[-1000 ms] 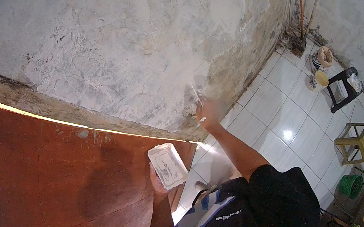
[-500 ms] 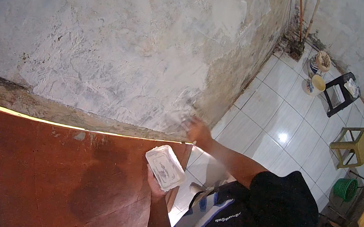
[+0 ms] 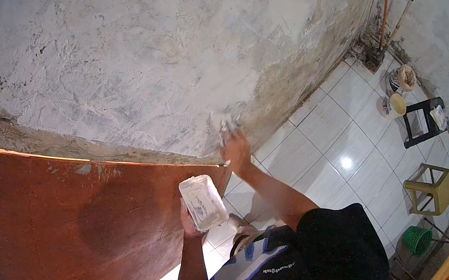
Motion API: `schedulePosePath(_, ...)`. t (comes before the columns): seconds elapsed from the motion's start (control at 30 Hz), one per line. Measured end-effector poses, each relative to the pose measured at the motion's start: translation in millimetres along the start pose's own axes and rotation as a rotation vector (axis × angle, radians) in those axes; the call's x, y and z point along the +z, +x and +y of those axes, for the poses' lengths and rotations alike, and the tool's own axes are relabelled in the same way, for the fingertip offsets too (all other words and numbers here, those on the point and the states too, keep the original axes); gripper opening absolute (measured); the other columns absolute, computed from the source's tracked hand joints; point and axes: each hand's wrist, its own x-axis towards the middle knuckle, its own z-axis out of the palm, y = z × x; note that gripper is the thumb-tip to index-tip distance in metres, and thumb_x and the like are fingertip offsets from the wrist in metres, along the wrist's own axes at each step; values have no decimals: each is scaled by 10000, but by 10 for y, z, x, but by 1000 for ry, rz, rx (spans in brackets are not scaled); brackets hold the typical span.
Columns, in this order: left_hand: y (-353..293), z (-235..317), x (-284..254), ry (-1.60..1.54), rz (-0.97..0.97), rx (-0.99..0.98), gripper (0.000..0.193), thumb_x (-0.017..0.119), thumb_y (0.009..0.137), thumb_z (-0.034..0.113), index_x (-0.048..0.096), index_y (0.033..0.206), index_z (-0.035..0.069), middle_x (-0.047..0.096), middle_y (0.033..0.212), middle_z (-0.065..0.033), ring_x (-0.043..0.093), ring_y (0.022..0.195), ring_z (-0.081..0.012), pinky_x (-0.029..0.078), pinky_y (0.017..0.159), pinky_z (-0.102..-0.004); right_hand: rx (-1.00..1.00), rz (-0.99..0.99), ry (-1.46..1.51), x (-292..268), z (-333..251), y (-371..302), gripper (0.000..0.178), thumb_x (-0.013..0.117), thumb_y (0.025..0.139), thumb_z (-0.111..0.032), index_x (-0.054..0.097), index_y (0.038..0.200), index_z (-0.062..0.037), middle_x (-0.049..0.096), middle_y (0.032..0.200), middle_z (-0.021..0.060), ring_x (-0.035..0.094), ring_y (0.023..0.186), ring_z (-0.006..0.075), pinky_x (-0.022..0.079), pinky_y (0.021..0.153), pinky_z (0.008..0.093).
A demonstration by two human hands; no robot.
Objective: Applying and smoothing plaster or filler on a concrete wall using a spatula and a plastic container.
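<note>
Overhead, a wide grey-white plastered wall (image 3: 133,47) is filling most of the view, already coated in pale, streaky filler across nearly its whole face. Judging by colour, the work looks well advanced: only a dark, stained strip of bare wall (image 3: 299,81) near the floor corner and a rough dark band (image 3: 29,137) along the wall's edge are lacking the pale coat. Below the wall, a reddish-brown wooden board (image 3: 46,211) is lying, touching that rough band. To the right, a white tiled floor (image 3: 343,142) is carrying a black stool (image 3: 424,120), a yellow plastic stool (image 3: 433,190), a green basket (image 3: 416,240) and two small tubs (image 3: 395,94), all well apart from the hands.

The right hand (image 3: 236,149) is pressing against the wall where pale filler meets the dark strip; its fingers are blurring, so whether they are gripping a blade cannot be told. The left hand (image 3: 190,220) is grasping a white rectangular plastic tub of filler (image 3: 203,201) from beneath, holding it just before the board's edge. The tub's contents are hard to make out.
</note>
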Motion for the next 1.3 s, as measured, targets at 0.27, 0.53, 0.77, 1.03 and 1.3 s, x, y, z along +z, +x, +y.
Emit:
schedulePosePath(0.27, 69, 94, 76, -30, 6, 26, 592, 392, 987, 519, 398, 1460, 162, 475, 1442, -70, 505, 1267, -306, 432, 1040, -504, -142, -9, -16, 244, 428, -297, 478, 699, 702, -160, 641, 1167, -65, 578, 1290, 158, 559, 1164, 328, 491, 930, 454)
schedulePosePath(0.53, 12, 66, 173, 84, 80, 83, 579, 368, 1001, 516, 411, 1445, 148, 506, 1409, -64, 535, 1231, -281, 458, 1023, -459, 518, 693, 416, 1677, 1398, -2, 212, 748, 676, -153, 562, 624, -66, 561, 693, 138, 569, 726, 387, 427, 644, 500)
schedulePosePath(0.77, -211, 184, -624, -52, 262, -104, 560, 357, 1000, 531, 463, 1395, 149, 556, 1338, -66, 568, 1176, -273, 480, 990, -453, 436, -56, 320, 1745, 148, -345, 166, 648, 771, -197, 609, 789, -36, 596, 822, 195, 596, 832, 396, 458, 704, 496)
schedulePosePath(1.03, 434, -269, -243, -19, 147, -172, 536, 360, 1016, 483, 488, 1364, 95, 583, 1306, -87, 581, 1156, -274, 483, 981, -444, 353, 437, 334, 2040, 1863, -1008, 296, 628, 858, -311, 622, 752, -35, 594, 727, 193, 563, 668, 422, 447, 621, 513)
schedulePosePath(1.3, 136, -146, -662, -103, 189, -158, 576, 362, 1012, 504, 453, 1406, 94, 547, 1363, -101, 558, 1193, -288, 450, 1021, -447, 416, 589, 400, 1832, 1033, 140, 223, 774, 689, -189, 618, 775, -56, 598, 860, 122, 570, 849, 357, 433, 708, 486)
